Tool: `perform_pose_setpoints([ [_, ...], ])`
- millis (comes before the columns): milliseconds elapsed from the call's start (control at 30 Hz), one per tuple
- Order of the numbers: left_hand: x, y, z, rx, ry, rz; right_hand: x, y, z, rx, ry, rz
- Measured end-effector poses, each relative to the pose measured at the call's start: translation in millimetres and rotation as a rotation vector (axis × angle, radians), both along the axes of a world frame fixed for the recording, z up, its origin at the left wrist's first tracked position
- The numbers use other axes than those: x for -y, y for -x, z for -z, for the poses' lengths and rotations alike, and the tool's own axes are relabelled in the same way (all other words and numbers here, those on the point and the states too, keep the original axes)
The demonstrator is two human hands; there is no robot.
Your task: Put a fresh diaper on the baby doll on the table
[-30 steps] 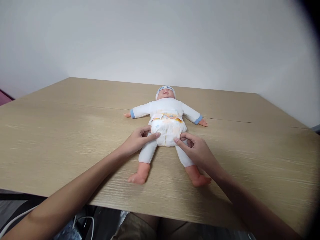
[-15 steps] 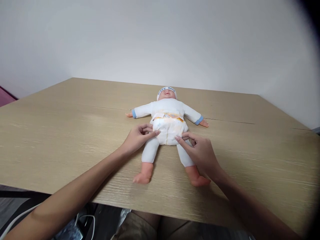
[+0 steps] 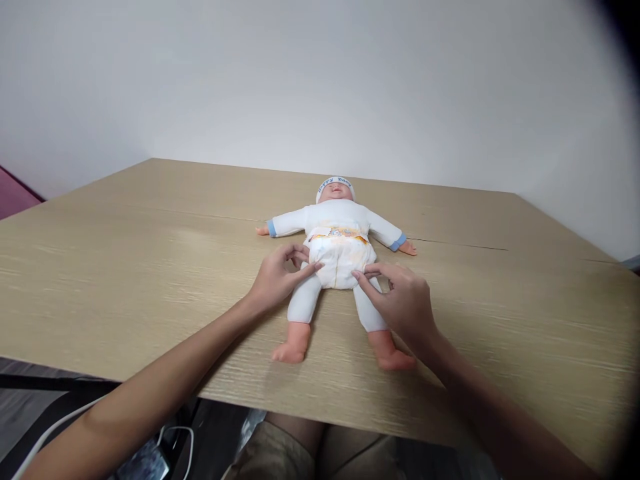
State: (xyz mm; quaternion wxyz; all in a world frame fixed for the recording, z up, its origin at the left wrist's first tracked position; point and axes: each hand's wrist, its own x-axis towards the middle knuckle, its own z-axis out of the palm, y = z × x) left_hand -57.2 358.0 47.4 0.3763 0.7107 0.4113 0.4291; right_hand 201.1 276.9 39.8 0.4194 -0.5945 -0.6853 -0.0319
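Observation:
A baby doll (image 3: 336, 215) in a white suit with blue cuffs and a printed headband lies on its back, arms spread and feet toward me. Around its hips sits a white diaper (image 3: 341, 263) with a coloured print at the waist. My left hand (image 3: 284, 273) pinches the diaper's edge at the leg on the left side, thumb on top and fingers partly hidden. On the other side, my right hand (image 3: 397, 293) has the opposite leg edge between thumb and fingers.
The wooden table (image 3: 150, 280) has a seam running across it behind the doll's arms. A pale wall (image 3: 320, 80) stands at its far edge. Below the near edge are my lap (image 3: 280, 450) and a white cable (image 3: 55, 427).
Both hands stay at the diaper's leg edges with hardly any movement. The view has shifted slightly, and the doll's feet have drawn a little closer together.

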Motion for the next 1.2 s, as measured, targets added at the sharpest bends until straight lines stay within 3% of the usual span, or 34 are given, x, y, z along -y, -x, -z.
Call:
perform_pose_setpoints([
  [200, -4.8, 2.7, 5.0, -0.052, -0.195, -0.025, -6.1, -5.4, 3.5, -0.041, -0.045, -0.024],
  [400, -24.1, 7.5, 21.3, -0.093, -0.334, -0.083, -27.3, -34.3, 26.3, -0.17, -0.077, 0.039],
  [600, -66.7, 14.9, 29.2, -0.303, -0.569, -0.228, -81.2, -84.3, 48.2, 0.124, -0.15, 0.233],
  [667, -83.6, 19.0, 27.8, -0.383, -0.636, -0.178, -100.2, -93.2, 49.2, 0.196, -0.137, 0.266],
  [800, -111.6, 26.6, 23.0, -0.42, -0.778, 0.069, -126.8, -96.8, 47.2, 0.246, -0.1, 0.23],
  [867, -121.8, 27.7, 22.1, -0.407, -0.786, 0.066, -132.9, -96.2, 47.1, 0.258, -0.062, 0.179],
  [1067, -147.7, 22.3, 28.1, -0.474, -0.704, -0.227, -133.9, -97.3, 48.0, 0.267, 0.01, 0.103],
  [1200, -153.6, 21.0, 30.9, -0.592, -0.609, -0.232, -132.8, -97.1, 47.0, 0.256, 0.039, 0.09],
])
